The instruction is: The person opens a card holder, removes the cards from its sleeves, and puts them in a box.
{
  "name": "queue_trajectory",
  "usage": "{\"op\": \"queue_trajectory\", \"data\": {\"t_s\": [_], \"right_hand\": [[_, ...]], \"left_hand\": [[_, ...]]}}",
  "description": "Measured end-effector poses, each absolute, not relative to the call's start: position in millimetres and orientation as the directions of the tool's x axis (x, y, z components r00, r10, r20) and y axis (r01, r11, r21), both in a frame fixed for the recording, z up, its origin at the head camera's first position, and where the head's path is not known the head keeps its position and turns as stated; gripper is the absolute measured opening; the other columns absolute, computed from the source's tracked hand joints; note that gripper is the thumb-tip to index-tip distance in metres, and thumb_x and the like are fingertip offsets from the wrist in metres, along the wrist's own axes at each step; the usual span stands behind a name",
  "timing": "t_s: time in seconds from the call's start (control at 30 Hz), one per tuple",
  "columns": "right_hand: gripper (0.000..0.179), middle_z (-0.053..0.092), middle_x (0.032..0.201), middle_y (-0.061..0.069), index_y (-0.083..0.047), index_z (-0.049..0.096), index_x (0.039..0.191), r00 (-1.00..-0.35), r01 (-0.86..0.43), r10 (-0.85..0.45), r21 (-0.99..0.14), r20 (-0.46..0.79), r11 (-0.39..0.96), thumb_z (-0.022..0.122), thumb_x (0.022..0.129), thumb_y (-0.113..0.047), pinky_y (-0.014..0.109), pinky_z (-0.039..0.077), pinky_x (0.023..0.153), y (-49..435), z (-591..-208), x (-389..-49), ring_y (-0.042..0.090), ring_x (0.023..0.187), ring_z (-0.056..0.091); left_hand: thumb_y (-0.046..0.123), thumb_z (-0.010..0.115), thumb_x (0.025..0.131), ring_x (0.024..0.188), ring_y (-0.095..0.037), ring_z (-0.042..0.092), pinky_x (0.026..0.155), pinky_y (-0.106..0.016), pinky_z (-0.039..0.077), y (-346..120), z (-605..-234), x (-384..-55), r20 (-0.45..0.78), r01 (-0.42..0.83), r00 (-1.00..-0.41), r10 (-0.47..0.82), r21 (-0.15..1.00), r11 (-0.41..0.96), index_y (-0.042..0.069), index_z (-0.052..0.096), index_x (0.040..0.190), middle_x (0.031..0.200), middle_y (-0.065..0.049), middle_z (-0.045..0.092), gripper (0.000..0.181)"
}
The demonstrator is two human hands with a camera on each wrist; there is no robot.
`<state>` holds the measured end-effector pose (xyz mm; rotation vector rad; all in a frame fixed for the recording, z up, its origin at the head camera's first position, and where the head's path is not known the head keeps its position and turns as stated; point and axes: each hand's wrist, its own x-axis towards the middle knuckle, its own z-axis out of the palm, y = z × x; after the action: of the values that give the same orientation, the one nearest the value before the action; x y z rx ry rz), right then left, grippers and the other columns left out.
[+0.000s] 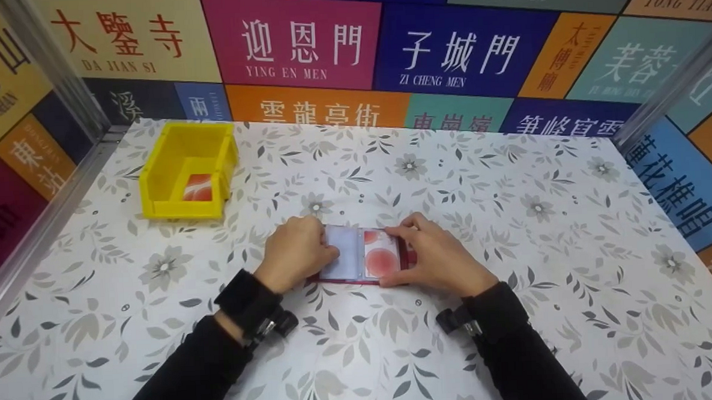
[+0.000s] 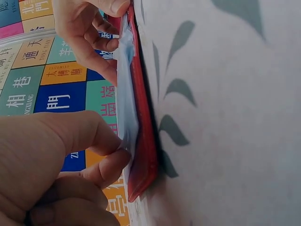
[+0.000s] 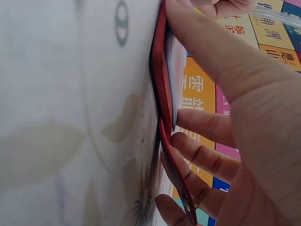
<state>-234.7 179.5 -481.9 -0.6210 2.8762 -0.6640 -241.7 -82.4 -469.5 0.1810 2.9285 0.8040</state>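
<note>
A small red card holder (image 2: 149, 155) lies opened out on the table, its clear plastic sleeves (image 1: 341, 252) fanned to both sides. Tucked in the right-hand sleeve is a white card with red circles (image 1: 381, 262). My left hand (image 1: 295, 254) pinches the edge of a clear sleeve between thumb and forefinger, lifting it off the red cover in the left wrist view. At the other side, my right hand (image 1: 439, 253) grips the holder's right half, thumb on the near edge and fingers on the far edge. A red flap (image 3: 176, 176) sticks out beneath its fingers.
A yellow bin (image 1: 182, 210) stands at the table's back left, with a red and white card (image 1: 198, 186) inside. The table has a leaf-patterned cover (image 1: 547, 312). Behind it rises a wall of coloured sign panels (image 1: 295, 46).
</note>
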Motion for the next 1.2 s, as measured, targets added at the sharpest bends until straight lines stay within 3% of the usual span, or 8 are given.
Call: {"op": "queue_trajectory", "data": {"t_s": [0.23,0.57,0.9,1.2], "right_hand": [[0.096,0.054,0.124,0.004,-0.014,0.062,0.151,-0.909,-0.356,-0.414,-0.443,-0.038,0.823,0.097,0.072,-0.056,0.035,0.045,0.085,179,-481,-235,0.021,0.098,0.053],[0.094,0.055,0.118,0.006,-0.013,0.064,0.149,-0.897,-0.401,-0.443,-0.44,0.008,0.804,0.097,0.071,-0.056,0.033,0.043,0.079,180,-482,-236,0.018,0.09,0.05],[0.091,0.058,0.123,0.008,-0.013,0.066,0.147,-0.89,-0.424,-0.456,-0.428,0.032,0.798,0.098,0.071,-0.053,0.036,0.047,0.085,179,-483,-236,0.021,0.096,0.054],[0.09,0.057,0.121,0.008,-0.012,0.066,0.146,-0.889,-0.425,-0.457,-0.434,0.036,0.794,0.097,0.072,-0.054,0.035,0.045,0.082,180,-483,-236,0.019,0.093,0.052]], "left_hand": [[0.017,0.081,0.083,0.065,-0.026,0.062,0.057,-0.037,0.043,-80,-467,-241,-0.044,0.094,-0.99,0.133,0.491,0.866,0.014,0.064,0.07,0.07,-0.004,0.065,0.022],[0.011,0.078,0.081,0.077,-0.026,0.063,0.064,-0.039,0.047,-67,-466,-236,0.063,0.214,-0.975,0.213,0.528,0.822,0.016,0.067,0.079,0.083,-0.005,0.069,0.012],[0.014,0.08,0.085,0.07,-0.021,0.057,0.059,-0.035,0.044,-52,-473,-232,0.045,0.264,-0.956,0.291,0.573,0.776,0.017,0.074,0.086,0.074,0.001,0.06,0.006],[0.01,0.082,0.084,0.081,-0.025,0.068,0.073,-0.042,0.056,-47,-476,-232,0.025,0.209,-0.97,0.244,0.606,0.768,0.017,0.08,0.082,0.093,-0.004,0.078,0.007]]}}
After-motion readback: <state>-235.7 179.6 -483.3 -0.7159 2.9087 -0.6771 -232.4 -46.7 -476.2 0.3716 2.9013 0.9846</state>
